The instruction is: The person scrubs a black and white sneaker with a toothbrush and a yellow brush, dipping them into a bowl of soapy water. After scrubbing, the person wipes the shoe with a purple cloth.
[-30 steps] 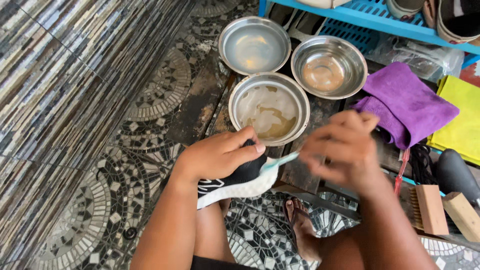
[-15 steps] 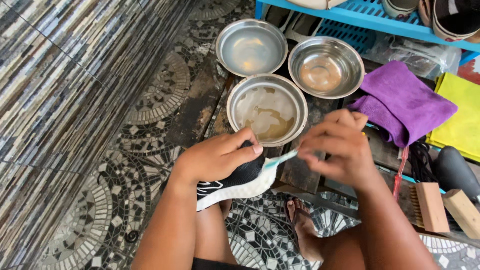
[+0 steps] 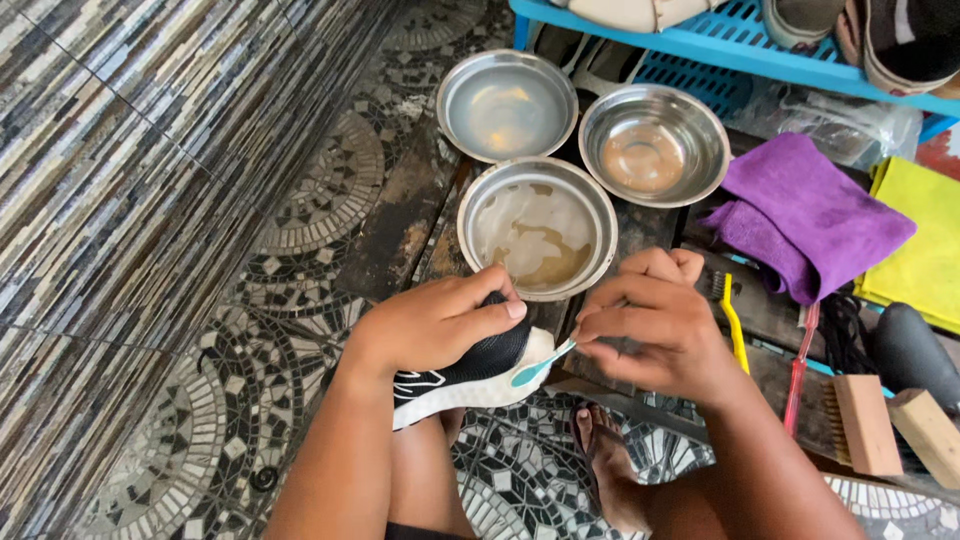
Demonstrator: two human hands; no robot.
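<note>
My left hand point(image 3: 435, 322) grips a black sneaker with a white sole point(image 3: 470, 375) from above, holding it over my knee. A teal toothbrush point(image 3: 541, 363) is pinched in my right hand point(image 3: 655, 325), and its head lies against the toe end of the sole. Just beyond the shoe stands a steel bowl of soapy brownish water point(image 3: 537, 227).
Two more steel bowls point(image 3: 507, 104) point(image 3: 653, 143) sit farther back. To the right lie a purple cloth point(image 3: 810, 212), a yellow cloth point(image 3: 915, 245), a yellow toothbrush point(image 3: 734, 325), a red brush point(image 3: 799, 375) and wooden scrub brushes point(image 3: 865, 423). A blue rack point(image 3: 740, 52) holds shoes behind.
My right hand has come down and slightly left, bringing the toothbrush closer against the sole's toe. The left hand keeps the shoe in the same place.
</note>
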